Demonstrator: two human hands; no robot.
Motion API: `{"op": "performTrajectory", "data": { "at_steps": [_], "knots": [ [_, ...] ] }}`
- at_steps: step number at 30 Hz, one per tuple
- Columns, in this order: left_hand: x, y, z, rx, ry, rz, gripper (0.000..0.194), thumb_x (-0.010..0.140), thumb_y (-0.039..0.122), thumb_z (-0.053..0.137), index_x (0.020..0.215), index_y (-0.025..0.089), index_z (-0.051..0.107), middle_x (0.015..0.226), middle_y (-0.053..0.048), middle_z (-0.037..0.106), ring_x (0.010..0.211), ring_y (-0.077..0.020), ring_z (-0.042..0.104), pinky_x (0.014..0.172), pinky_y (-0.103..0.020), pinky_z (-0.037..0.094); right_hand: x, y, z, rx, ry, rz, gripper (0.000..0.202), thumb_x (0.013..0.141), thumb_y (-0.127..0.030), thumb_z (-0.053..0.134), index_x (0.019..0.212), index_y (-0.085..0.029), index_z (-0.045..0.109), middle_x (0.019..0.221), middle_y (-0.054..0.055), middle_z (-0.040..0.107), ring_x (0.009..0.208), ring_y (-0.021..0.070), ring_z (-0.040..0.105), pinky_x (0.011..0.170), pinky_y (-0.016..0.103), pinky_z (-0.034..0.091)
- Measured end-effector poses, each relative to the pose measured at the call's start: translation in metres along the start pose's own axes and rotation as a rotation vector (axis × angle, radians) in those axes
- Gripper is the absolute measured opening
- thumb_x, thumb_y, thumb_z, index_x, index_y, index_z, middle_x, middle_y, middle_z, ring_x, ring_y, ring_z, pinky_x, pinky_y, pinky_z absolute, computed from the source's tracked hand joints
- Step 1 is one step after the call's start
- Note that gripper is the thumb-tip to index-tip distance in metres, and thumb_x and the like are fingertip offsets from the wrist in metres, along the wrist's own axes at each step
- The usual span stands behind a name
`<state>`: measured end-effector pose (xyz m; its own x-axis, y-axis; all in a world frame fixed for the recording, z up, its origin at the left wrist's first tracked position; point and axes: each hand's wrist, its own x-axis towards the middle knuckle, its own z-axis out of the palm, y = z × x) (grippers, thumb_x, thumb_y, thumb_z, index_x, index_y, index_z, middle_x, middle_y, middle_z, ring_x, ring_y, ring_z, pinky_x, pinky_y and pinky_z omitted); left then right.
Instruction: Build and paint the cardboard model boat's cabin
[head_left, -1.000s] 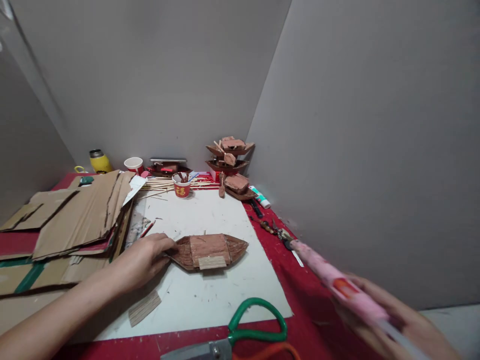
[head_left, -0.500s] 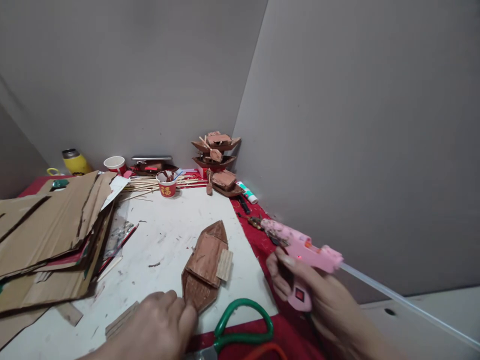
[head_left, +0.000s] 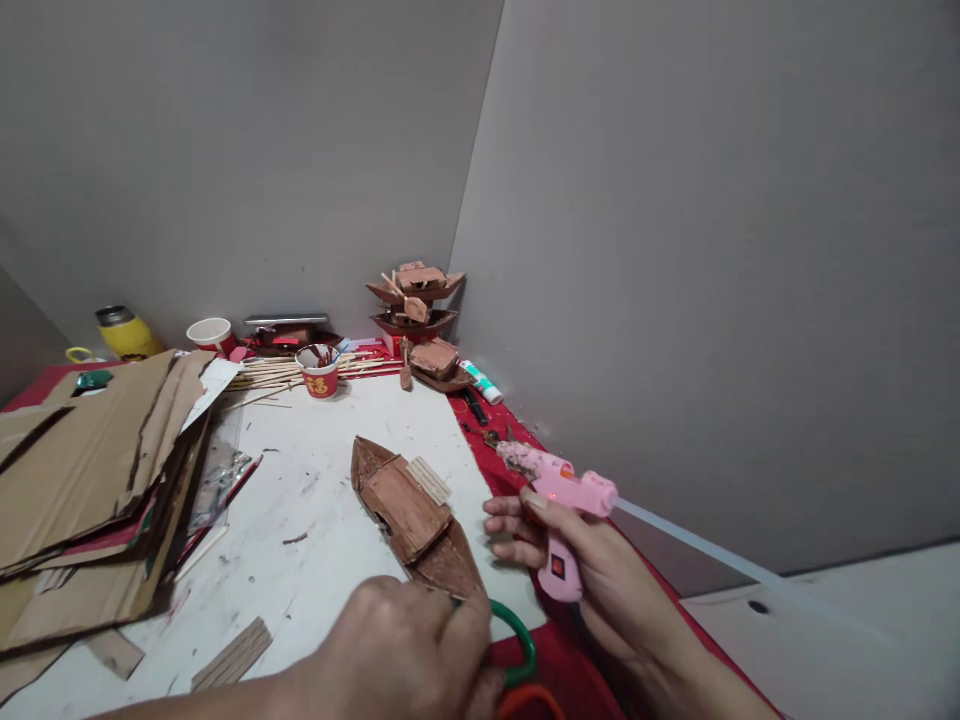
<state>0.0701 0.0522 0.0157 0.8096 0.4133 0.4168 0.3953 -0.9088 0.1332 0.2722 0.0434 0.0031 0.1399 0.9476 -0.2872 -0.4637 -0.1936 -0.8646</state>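
A brown model boat (head_left: 409, 505) lies on the white board, its near tip pinched by my left hand (head_left: 409, 645). A small corrugated piece (head_left: 429, 480) stands out from the right side of the boat's roof. My right hand (head_left: 577, 540) holds a pink glue gun (head_left: 566, 485) by its handle, with several fingers partly stretched out. The gun's nozzle points left, over the red cloth, and a long clear glue stick (head_left: 705, 545) runs out of its back. Green-handled scissors (head_left: 521, 640) lie partly hidden behind my left hand.
Stacked cardboard (head_left: 97, 470) covers the left side. At the back are a red paper cup (head_left: 319, 378), thin sticks (head_left: 262, 375), a yellow bottle (head_left: 133, 335) and more brown boats (head_left: 416, 290). A corrugated strip (head_left: 232, 655) lies at the front left.
The boat has turned, its far tip swinging left, as my left hand moved right over the scissors. My right hand and the glue gun have shifted left, with fingers less curled.
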Motion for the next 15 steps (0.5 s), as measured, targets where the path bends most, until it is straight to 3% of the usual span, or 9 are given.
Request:
{"op": "performTrajectory", "data": {
  "at_steps": [2, 4, 5, 7, 8, 11, 15],
  "knots": [
    [-0.003, -0.020, -0.021, -0.127, 0.034, -0.121, 0.017, 0.088, 0.026, 0.049, 0.091, 0.018, 0.065, 0.065, -0.004, 0.068, 0.053, -0.0169, 0.061, 0.050, -0.029, 0.047, 0.000, 0.001, -0.003, 0.014, 0.009, -0.007, 0.025, 0.077, -0.035, 0.075, 0.087, -0.012, 0.074, 0.090, 0.010, 0.072, 0.078, 0.0187, 0.068, 0.067, 0.026, 0.059],
    [-0.003, -0.052, -0.037, -0.142, 0.173, -0.342, 0.024, 0.090, 0.029, 0.049, 0.103, 0.017, 0.064, 0.086, -0.008, 0.072, 0.074, -0.0196, 0.066, 0.068, -0.032, 0.052, -0.002, 0.003, -0.004, 0.034, 0.021, -0.013, 0.024, 0.079, -0.034, 0.073, 0.088, -0.012, 0.074, 0.092, 0.010, 0.072, 0.081, 0.0191, 0.068, 0.070, 0.026, 0.059],
    [-0.003, -0.070, -0.042, -0.147, 0.185, -0.457, 0.029, 0.089, 0.034, 0.050, 0.107, 0.016, 0.064, 0.101, -0.012, 0.071, 0.092, -0.0234, 0.065, 0.083, -0.038, 0.051, -0.003, 0.003, -0.005, 0.045, 0.034, -0.015, 0.023, 0.079, -0.033, 0.073, 0.089, -0.012, 0.074, 0.095, 0.010, 0.072, 0.083, 0.0196, 0.068, 0.071, 0.027, 0.059],
    [0.000, -0.106, -0.043, -0.287, 0.167, -0.622, 0.043, 0.089, 0.042, 0.050, 0.121, 0.015, 0.059, 0.129, -0.015, 0.060, 0.122, -0.0285, 0.050, 0.106, -0.046, 0.035, -0.009, 0.005, -0.005, 0.071, 0.059, -0.016, 0.023, 0.079, -0.033, 0.073, 0.091, -0.013, 0.074, 0.101, 0.011, 0.072, 0.092, 0.0221, 0.068, 0.076, 0.030, 0.060],
    [0.002, -0.121, -0.041, -0.340, 0.136, -0.638, 0.049, 0.090, 0.045, 0.047, 0.127, 0.015, 0.055, 0.136, -0.014, 0.055, 0.128, -0.0281, 0.045, 0.110, -0.046, 0.030, -0.013, 0.005, -0.006, 0.082, 0.064, -0.006, 0.023, 0.080, -0.033, 0.073, 0.092, -0.014, 0.074, 0.105, 0.011, 0.071, 0.097, 0.0242, 0.066, 0.078, 0.033, 0.060],
    [0.009, -0.146, -0.027, -0.480, 0.037, -0.650, 0.055, 0.092, 0.051, 0.039, 0.131, 0.015, 0.053, 0.139, -0.012, 0.054, 0.128, -0.0254, 0.048, 0.109, -0.041, 0.034, -0.026, 0.006, -0.004, 0.109, 0.065, 0.052, 0.026, 0.081, -0.035, 0.071, 0.096, -0.014, 0.074, 0.114, 0.013, 0.069, 0.113, 0.0306, 0.060, 0.083, 0.041, 0.059],
    [0.017, -0.141, -0.016, -0.624, -0.046, -0.667, 0.053, 0.092, 0.054, 0.037, 0.120, 0.019, 0.064, 0.125, -0.007, 0.066, 0.114, -0.0233, 0.060, 0.101, -0.035, 0.042, -0.039, 0.008, 0.001, 0.125, 0.077, 0.097, 0.034, 0.075, -0.039, 0.076, 0.099, -0.015, 0.073, 0.117, 0.015, 0.068, 0.120, 0.0352, 0.055, 0.082, 0.044, 0.059]
  ]
}}
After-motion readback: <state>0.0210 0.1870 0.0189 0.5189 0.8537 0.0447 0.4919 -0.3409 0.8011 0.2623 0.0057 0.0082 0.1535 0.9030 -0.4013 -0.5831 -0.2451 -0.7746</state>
